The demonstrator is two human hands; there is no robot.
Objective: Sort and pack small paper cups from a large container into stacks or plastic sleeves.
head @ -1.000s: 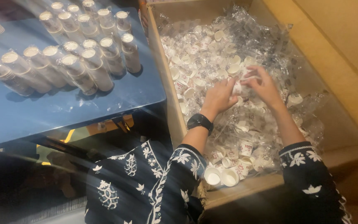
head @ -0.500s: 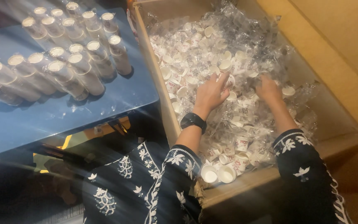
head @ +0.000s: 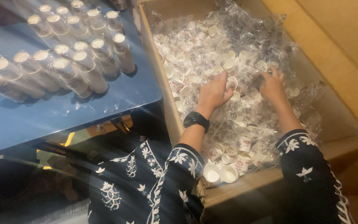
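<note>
Paper cups in clear wrap lie under both hands' grip, left hand, right hand.

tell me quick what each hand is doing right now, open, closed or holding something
Left hand: fingers curled down among the paper cups; hold cannot be told.
Right hand: fingers dug into the clear plastic wrap; hold cannot be told.

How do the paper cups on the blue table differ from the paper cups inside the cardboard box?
The cups on the blue table are nested in wrapped stacks set in rows; the cups in the cardboard box lie loose, jumbled among clear plastic. Both hands, left hand and right hand, reach only into the box cups. Both groups are white.
</note>
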